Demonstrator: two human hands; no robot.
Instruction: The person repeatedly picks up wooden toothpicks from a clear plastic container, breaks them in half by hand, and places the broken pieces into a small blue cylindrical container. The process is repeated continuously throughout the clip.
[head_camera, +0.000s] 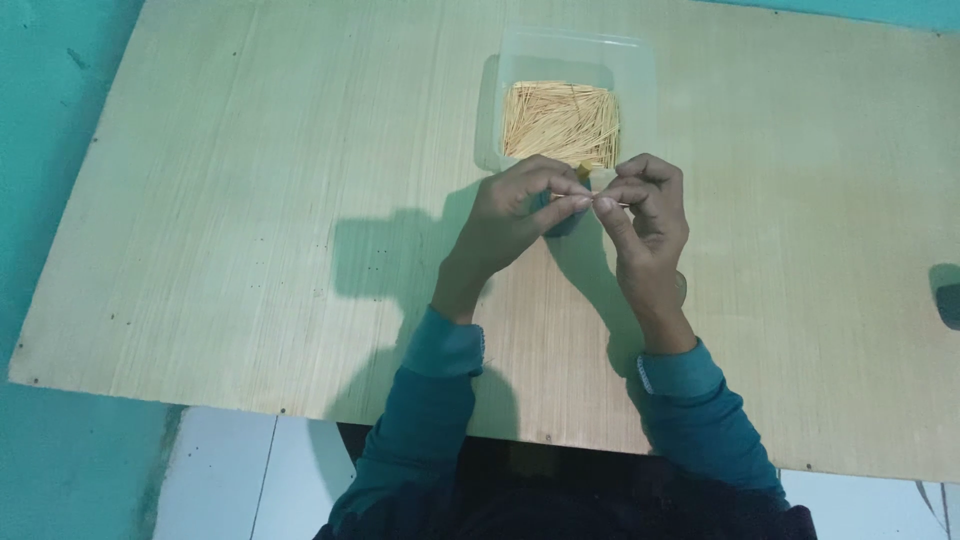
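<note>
A: What are the hands doing?

B: The left hand and the right hand meet fingertip to fingertip just in front of a clear plastic box. Both are pinched nearly closed on a thin pale stick, a toothpick by the look of it, held level between thumbs and forefingers. The other fingers curl in loosely. Both arms wear teal sleeves.

A: And the box?

B: It is square, transparent and lidless, holding a heap of toothpicks in a pale straw colour. I can see no label on it.

A: What does it stand on?

B: A light wooden surface, a plywood-like board with visible grain. The hands cast a dark shadow on it left of the box. Beyond the board's left edge, well away from the box, the surroundings are teal, and pale floor tiles show below its near edge.
</note>
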